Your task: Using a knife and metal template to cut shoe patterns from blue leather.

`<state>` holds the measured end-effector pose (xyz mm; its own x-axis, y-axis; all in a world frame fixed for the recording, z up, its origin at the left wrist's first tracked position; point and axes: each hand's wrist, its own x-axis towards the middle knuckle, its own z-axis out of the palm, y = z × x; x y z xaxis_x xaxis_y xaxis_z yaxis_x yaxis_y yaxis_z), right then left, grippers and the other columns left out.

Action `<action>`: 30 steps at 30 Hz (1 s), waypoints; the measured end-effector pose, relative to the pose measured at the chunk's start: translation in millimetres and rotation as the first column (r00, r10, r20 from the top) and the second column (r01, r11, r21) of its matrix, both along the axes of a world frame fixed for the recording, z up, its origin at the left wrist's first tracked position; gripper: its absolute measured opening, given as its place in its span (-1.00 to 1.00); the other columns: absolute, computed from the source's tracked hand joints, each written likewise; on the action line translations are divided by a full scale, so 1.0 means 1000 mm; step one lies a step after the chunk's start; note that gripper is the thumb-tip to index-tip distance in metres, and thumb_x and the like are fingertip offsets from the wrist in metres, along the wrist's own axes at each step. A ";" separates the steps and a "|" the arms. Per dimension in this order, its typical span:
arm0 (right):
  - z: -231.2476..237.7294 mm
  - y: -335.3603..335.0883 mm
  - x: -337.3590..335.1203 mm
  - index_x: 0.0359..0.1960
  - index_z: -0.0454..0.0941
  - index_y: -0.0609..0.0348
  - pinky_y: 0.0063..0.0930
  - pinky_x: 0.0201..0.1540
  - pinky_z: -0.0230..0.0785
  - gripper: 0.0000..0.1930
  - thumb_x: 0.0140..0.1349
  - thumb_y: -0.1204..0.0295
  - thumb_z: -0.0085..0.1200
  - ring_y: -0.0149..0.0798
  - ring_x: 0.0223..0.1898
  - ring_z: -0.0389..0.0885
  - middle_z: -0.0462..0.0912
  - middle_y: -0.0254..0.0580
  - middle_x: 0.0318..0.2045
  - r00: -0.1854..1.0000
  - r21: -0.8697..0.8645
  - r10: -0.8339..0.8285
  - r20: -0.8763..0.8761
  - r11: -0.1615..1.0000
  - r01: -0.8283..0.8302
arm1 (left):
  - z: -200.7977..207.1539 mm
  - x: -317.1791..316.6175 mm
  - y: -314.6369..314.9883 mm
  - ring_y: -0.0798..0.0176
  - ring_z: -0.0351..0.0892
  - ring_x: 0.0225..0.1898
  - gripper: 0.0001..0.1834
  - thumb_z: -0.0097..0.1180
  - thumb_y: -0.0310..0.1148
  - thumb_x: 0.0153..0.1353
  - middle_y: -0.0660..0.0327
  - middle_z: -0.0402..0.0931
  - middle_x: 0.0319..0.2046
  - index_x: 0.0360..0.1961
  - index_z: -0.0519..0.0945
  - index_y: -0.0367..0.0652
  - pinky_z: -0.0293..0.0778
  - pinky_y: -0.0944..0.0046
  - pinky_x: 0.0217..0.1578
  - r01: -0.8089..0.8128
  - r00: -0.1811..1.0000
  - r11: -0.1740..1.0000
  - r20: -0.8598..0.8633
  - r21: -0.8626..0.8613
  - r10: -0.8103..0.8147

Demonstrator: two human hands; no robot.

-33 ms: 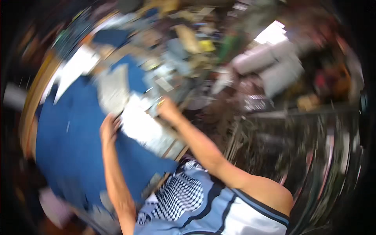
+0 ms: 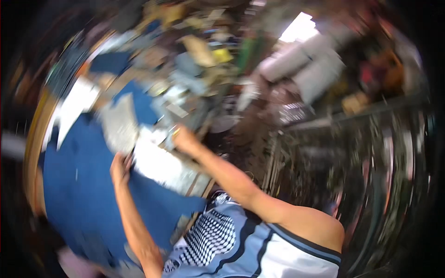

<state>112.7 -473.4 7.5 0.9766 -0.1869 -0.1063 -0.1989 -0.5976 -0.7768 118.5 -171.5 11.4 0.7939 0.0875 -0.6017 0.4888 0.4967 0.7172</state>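
My left hand (image 2: 121, 169) reaches over a large sheet of blue material (image 2: 79, 180). Its bent fingers close on the lower end of a pale grey piece (image 2: 116, 123) that looks like cloth or thin sheet. To the right, my right hand (image 2: 185, 140) is closed in a fist-like grip. A small yellow glint shows at its fingers, but blur hides whether this is a ring or part of a held tool. Below and between the hands lies a bright white sheet (image 2: 160, 162), partly over the blue material.
Mixed scraps and a yellow piece (image 2: 222, 55) litter the far part of the table. A white pointed sheet (image 2: 79, 99) lies by the wooden table edge (image 2: 33, 153). Large pale rolls (image 2: 320, 78) are at the far right, above a dark cluttered floor (image 2: 243, 162).
The whole view has swung, so table and rolls sit further left and lower. Both hands shift with it and keep much the same positions over the sheets.
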 end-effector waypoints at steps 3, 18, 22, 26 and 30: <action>0.033 0.010 -0.037 -0.04 0.61 0.01 0.02 -0.09 0.48 -0.70 0.22 0.38 -0.03 0.29 -0.12 0.62 0.67 0.21 -0.21 0.978 0.099 0.015 -0.207 0.995 0.006 | -0.032 -0.015 0.043 0.11 0.61 -0.05 -0.67 0.05 -0.33 0.39 0.05 0.51 0.00 0.10 0.42 -0.24 0.61 0.27 -0.11 0.015 0.995 0.996 -0.099 0.091 -0.006; 0.072 -0.020 -0.093 -0.08 0.55 0.26 0.02 -0.21 0.50 -0.70 0.31 0.34 -0.11 0.13 -0.19 0.69 0.68 0.20 -0.24 0.959 0.309 -0.062 -0.275 0.939 0.149 | 0.050 -0.079 0.030 0.36 0.48 -0.38 -0.85 0.15 -0.39 0.31 0.30 0.48 -0.41 -0.16 0.45 -0.02 0.40 0.32 -0.38 -0.024 0.994 0.999 0.106 0.032 0.021; 0.062 -0.035 -0.098 0.00 0.52 0.12 0.05 -0.19 0.46 -0.68 0.23 0.36 -0.02 0.25 -0.20 0.63 0.66 0.20 -0.28 0.987 0.052 -0.089 -0.136 0.994 0.097 | 0.055 -0.107 0.011 0.23 0.64 -0.26 -0.69 0.20 -0.41 0.28 0.28 0.59 -0.24 0.01 0.43 -0.03 0.54 0.21 -0.25 -0.017 0.975 0.994 0.217 -0.105 0.040; 0.058 -0.036 -0.100 0.14 0.49 0.17 -0.12 -0.06 0.47 -0.56 0.19 0.38 0.03 0.16 -0.12 0.66 0.67 0.20 -0.19 0.994 0.142 -0.066 -0.087 0.987 0.077 | 0.074 -0.156 0.026 0.32 0.65 -0.30 -0.60 0.17 -0.44 0.30 0.31 0.60 -0.22 0.14 0.41 -0.06 0.58 0.33 -0.24 -0.106 0.978 0.994 0.180 -0.017 0.107; 0.052 -0.039 -0.097 0.14 0.49 0.23 -0.26 -0.10 0.48 -0.57 0.21 0.44 0.06 -0.04 -0.16 0.71 0.70 0.10 -0.21 0.988 0.217 -0.131 -0.084 0.965 0.146 | 0.059 -0.213 0.058 0.33 0.67 -0.26 -0.60 0.15 -0.45 0.31 0.28 0.61 -0.18 0.16 0.42 -0.06 0.61 0.33 -0.20 -0.195 0.970 0.980 0.152 0.035 0.188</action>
